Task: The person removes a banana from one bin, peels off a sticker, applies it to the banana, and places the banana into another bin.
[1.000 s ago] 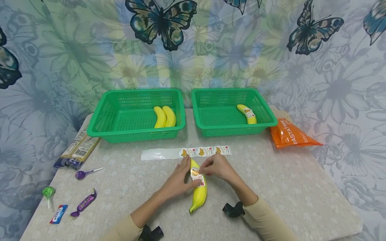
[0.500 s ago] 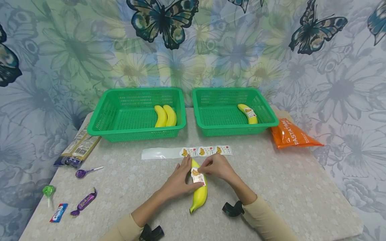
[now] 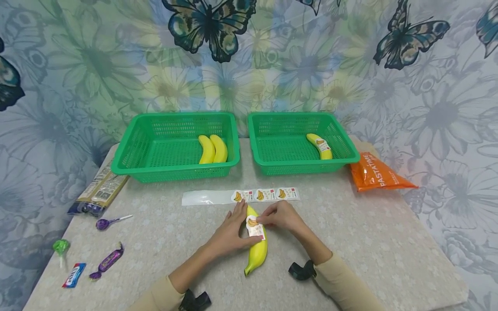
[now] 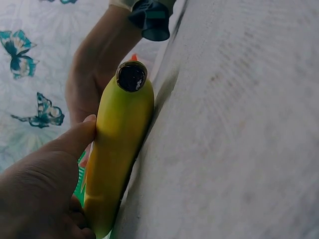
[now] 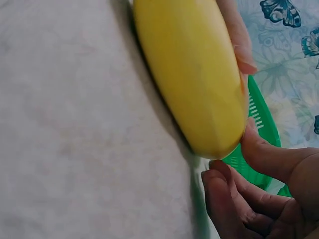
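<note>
A yellow banana (image 3: pixel 256 257) lies on the table between both hands, with a white label (image 3: pixel 254 231) printed with bananas on its upper side. My left hand (image 3: pixel 229 233) holds the banana from the left, its thumb over the label's lower end and its fingers along the far left side. In the left wrist view that thumb (image 4: pixel 82 134) touches the banana (image 4: pixel 122 129). My right hand (image 3: pixel 282 215) has its thumb at the label's right edge. In the right wrist view, its curled fingers (image 5: pixel 222 191) are at the banana's (image 5: pixel 189 74) end. The label's underside is hidden.
A strip of labels (image 3: pixel 208 198) lies behind the hands. Two green baskets stand at the back: the left one (image 3: pixel 175 176) holds two plain bananas, the right one (image 3: pixel 303 167) a labelled banana. An orange packet (image 3: pixel 375 172) is right; a gold packet (image 3: pixel 103 190) and several sweets (image 3: pixel 110 259) are left.
The camera view shifts slightly. Both hands stay at the banana, the right thumb still at the label's edge, and the left thumb is a touch farther over the label.
</note>
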`<state>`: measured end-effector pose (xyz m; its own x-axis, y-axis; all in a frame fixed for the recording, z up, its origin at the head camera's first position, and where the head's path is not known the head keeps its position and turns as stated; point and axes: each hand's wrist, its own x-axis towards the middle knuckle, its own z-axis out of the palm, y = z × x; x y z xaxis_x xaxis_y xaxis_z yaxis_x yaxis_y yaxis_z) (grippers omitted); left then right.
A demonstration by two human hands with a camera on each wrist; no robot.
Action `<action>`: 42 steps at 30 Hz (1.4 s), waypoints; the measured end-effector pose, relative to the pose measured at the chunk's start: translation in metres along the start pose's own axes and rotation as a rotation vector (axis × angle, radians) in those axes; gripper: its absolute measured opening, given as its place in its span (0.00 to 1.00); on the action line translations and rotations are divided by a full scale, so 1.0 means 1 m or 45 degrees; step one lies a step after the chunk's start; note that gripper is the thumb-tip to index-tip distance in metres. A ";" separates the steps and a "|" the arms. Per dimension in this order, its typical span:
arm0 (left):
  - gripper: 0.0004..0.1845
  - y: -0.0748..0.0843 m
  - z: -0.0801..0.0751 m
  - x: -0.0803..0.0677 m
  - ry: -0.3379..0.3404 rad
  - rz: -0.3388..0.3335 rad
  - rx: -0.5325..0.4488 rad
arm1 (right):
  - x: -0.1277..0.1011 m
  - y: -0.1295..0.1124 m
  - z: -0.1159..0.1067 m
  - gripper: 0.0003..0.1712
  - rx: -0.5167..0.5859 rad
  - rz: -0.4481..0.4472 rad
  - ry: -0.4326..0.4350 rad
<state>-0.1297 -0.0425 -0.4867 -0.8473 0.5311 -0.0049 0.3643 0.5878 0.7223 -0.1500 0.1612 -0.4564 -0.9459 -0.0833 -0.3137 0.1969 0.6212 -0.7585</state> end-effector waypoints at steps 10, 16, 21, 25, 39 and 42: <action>0.59 0.001 0.000 -0.001 0.007 -0.016 0.011 | -0.001 0.008 -0.001 0.13 0.148 -0.035 -0.172; 0.61 -0.001 -0.001 0.002 0.000 -0.009 0.034 | -0.001 0.009 0.000 0.13 0.182 -0.024 -0.156; 0.62 -0.003 -0.005 0.004 -0.028 -0.023 0.058 | 0.000 0.010 0.002 0.14 0.213 -0.012 -0.153; 0.60 -0.002 -0.008 0.007 -0.029 -0.023 0.068 | 0.000 0.010 0.003 0.13 0.236 -0.016 -0.151; 0.47 0.001 -0.009 0.016 0.117 -0.092 0.126 | -0.002 0.007 0.001 0.13 0.268 -0.040 -0.146; 0.44 -0.001 -0.009 0.018 0.173 -0.073 0.141 | -0.001 0.007 0.002 0.13 0.247 -0.040 -0.138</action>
<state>-0.1482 -0.0388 -0.4812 -0.9095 0.4119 0.0551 0.3480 0.6824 0.6428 -0.1467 0.1638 -0.4627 -0.9213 -0.1899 -0.3393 0.2233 0.4560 -0.8615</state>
